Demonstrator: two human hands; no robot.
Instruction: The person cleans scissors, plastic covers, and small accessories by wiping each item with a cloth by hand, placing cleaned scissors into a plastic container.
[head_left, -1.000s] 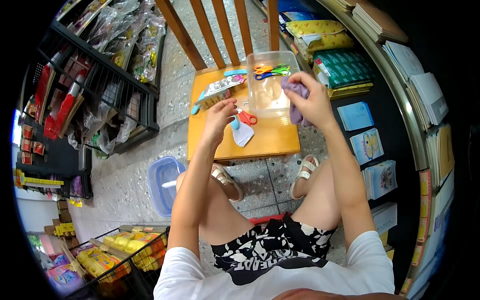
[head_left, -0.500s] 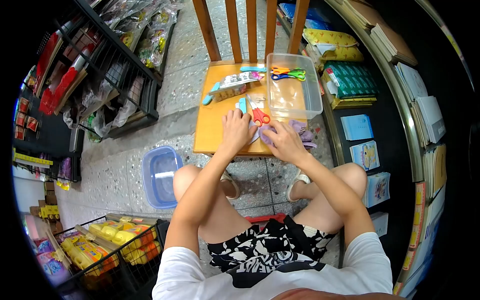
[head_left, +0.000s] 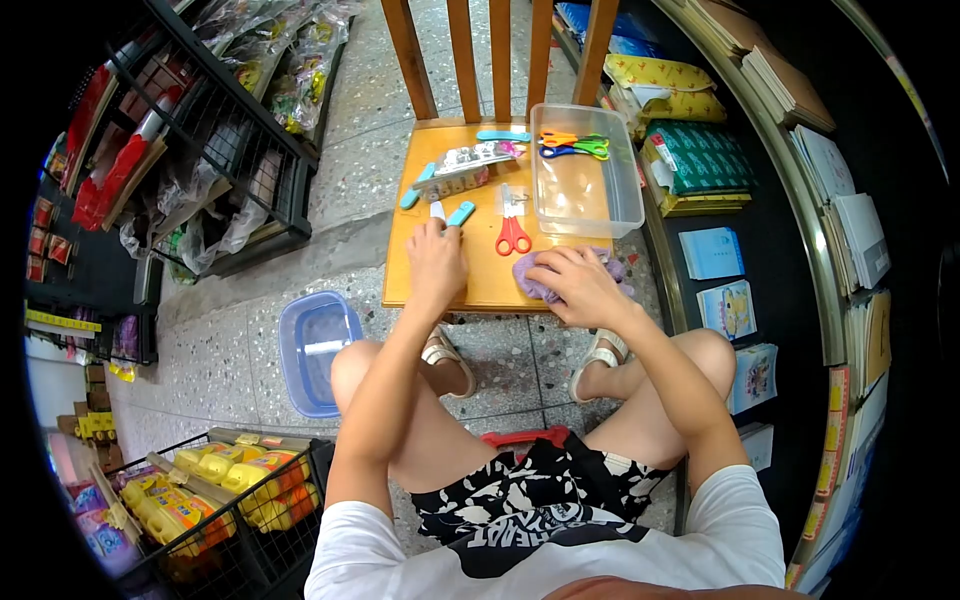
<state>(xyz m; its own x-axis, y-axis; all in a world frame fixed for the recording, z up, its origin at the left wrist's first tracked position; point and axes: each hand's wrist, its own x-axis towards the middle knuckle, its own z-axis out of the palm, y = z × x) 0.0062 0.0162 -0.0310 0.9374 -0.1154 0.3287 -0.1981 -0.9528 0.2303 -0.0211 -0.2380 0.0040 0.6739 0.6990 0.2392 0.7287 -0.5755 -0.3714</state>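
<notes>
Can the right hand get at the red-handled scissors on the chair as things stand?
Probably yes: the right hand is on the purple cloth, close beside the red-handled scissors, and nothing visible covers their handles.

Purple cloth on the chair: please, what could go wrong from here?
The purple cloth under the right hand seems to reach past the chair seat, so it might slip off. Red scissors lie close by; a sideways push could move them. The clear box possibly overhangs the seat; a bump might tip it.
</notes>
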